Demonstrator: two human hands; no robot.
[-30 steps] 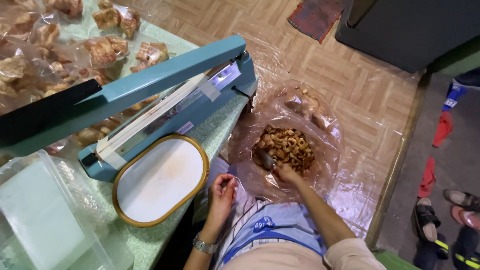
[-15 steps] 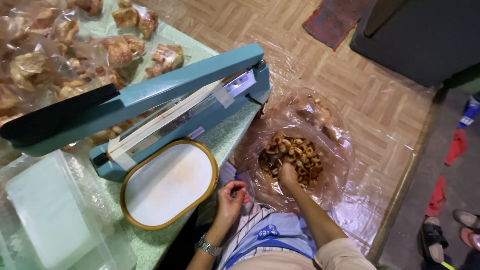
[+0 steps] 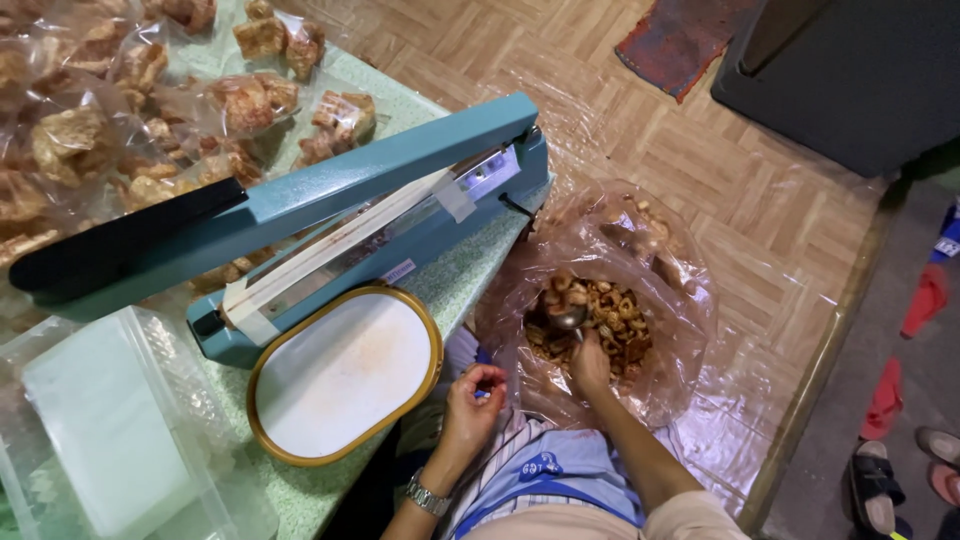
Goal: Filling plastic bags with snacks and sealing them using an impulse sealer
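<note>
L hand (image 3: 473, 398) sits near the lap, fingers pinched on what looks like a thin clear bag edge, hard to tell. R hand (image 3: 590, 362) is closed on a scoop (image 3: 566, 319) handle, w/ the bowl just ahead and up-left of the knuckles, long axis pointing away into the snacks (image 3: 605, 315) in the big bag (image 3: 640, 300). Vs 0.5 s ago the scoop bowl has come up into view; L hand barely moved.

Teal heat sealer (image 3: 380, 215), gold-rimmed white tray (image 3: 345, 372)

Clear sealed snack packets (image 3: 150, 110) crowd the table's far-left side; a small white label (image 3: 397, 271) sits on the blue sealer (image 3: 330, 230).
</note>
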